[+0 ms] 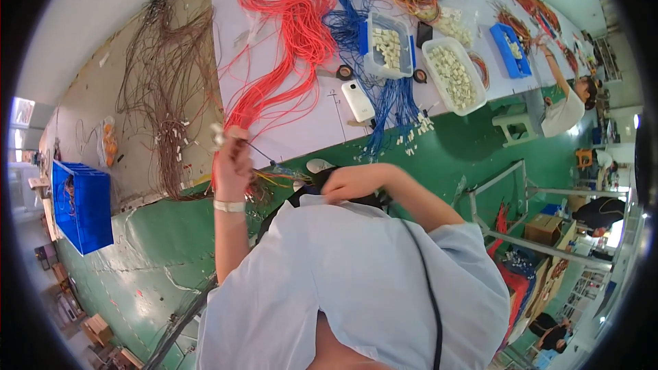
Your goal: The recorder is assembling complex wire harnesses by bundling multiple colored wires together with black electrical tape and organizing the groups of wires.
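The left hand (235,164) was raised at the near edge of the table, its fingers curled and seemingly pinching a blurred white connector (217,135); a thin dark wire (260,152) slanted from that hand to the right. The right hand (353,183) was bent inward before the body, and whether its fingers gripped anything could not be told. Multicoloured wires (277,178) lay between the two hands. A long bundle of red wires (295,27) crowded the space just beyond the left hand, with brown wires (168,68) to its left and blue wires (394,103) to its right. Further right stood a clear plastic box (391,73) and a white tub (467,109), both full of pale connectors, near a white phone-shaped device (358,101) and a black tape roll (344,72). Small dark marks on the device and table were too small to read. A white sheet (329,130) covered most of the table; a blue crate (92,212) stood at the left, above a green floor (157,253), and a co-worker (565,113) reached over the table at the far right
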`<action>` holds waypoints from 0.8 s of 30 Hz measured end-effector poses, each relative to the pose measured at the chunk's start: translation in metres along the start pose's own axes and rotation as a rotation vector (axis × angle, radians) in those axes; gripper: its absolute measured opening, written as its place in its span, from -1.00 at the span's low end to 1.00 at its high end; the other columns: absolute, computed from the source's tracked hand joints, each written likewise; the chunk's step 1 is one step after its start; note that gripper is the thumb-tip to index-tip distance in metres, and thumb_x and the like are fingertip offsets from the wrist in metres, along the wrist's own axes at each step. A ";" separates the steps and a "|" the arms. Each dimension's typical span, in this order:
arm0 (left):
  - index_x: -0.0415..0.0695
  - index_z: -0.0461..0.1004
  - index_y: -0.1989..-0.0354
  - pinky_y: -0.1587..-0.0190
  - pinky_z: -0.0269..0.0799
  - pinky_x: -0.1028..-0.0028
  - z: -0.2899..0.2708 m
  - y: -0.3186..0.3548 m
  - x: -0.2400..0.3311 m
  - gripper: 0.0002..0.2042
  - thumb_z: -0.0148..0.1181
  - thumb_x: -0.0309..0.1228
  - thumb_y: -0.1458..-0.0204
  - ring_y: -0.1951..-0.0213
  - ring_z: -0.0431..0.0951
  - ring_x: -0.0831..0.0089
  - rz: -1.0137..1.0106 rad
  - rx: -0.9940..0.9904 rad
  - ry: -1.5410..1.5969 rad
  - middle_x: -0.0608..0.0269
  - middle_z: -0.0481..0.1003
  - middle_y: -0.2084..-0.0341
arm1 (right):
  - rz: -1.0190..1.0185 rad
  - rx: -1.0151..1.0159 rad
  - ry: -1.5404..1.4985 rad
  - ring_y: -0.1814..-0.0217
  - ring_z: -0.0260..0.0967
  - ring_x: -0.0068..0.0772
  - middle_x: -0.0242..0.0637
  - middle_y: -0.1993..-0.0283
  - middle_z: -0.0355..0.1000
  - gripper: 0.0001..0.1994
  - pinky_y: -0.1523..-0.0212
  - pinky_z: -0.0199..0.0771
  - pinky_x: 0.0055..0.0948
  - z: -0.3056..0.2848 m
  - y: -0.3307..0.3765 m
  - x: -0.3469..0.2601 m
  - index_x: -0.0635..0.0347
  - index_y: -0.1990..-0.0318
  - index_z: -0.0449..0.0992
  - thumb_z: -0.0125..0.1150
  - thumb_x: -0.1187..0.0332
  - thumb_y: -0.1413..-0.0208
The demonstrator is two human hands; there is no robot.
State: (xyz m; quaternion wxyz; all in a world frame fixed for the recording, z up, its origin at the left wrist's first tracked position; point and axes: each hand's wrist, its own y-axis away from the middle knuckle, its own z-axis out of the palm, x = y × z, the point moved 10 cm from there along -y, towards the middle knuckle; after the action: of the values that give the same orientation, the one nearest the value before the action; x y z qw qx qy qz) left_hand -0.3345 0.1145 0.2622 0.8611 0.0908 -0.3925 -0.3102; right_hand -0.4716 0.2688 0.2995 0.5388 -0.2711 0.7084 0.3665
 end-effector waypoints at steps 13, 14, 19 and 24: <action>-0.11 0.31 0.29 0.71 -0.15 0.67 0.080 0.032 -0.011 -0.80 -0.10 -0.24 -0.24 0.74 -0.02 0.76 -0.053 -0.408 -0.186 0.42 0.26 0.53 | -0.209 0.359 -0.768 -0.30 0.20 -0.23 -0.07 -0.25 0.26 -0.30 -0.29 0.13 -0.30 -0.110 -0.074 0.019 0.38 -0.30 0.13 0.15 0.10 -0.12; -0.10 0.32 0.26 0.70 -0.16 0.68 0.085 0.034 -0.011 -0.81 -0.08 -0.25 -0.24 0.74 -0.02 0.77 -0.029 -0.405 -0.153 0.41 0.27 0.53 | -0.262 0.133 -0.966 -0.36 0.14 -0.17 0.02 -0.31 0.18 -0.20 -0.34 0.07 -0.25 -0.102 -0.097 0.002 0.38 -0.34 0.05 0.19 0.04 -0.08; -0.10 0.33 0.23 0.70 -0.15 0.69 0.070 0.043 0.009 -0.81 -0.07 -0.24 -0.24 0.72 -0.03 0.77 0.071 -0.380 -0.103 0.41 0.25 0.53 | -0.549 -0.176 -1.066 -0.38 0.11 -0.05 0.02 -0.32 0.15 -0.20 -0.29 0.18 -0.18 -0.121 -0.090 -0.077 0.25 -0.38 -0.03 0.25 0.29 -0.01; -0.10 0.33 0.22 0.67 -0.16 0.69 0.046 0.054 0.027 -0.81 -0.05 -0.24 -0.24 0.70 -0.03 0.78 0.208 -0.198 -0.153 0.44 0.23 0.53 | -0.030 -0.212 -0.502 -0.36 0.15 -0.16 -0.10 -0.35 0.14 -0.09 -0.30 0.15 -0.27 -0.133 -0.049 -0.031 0.21 -0.39 -0.02 0.38 0.45 0.15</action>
State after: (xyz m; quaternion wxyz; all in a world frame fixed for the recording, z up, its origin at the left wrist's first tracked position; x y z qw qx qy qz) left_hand -0.3296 0.1449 0.3321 0.8611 -0.0595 -0.4316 -0.2622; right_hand -0.5000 0.1315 0.3380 0.6716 -0.2368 0.5063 0.4863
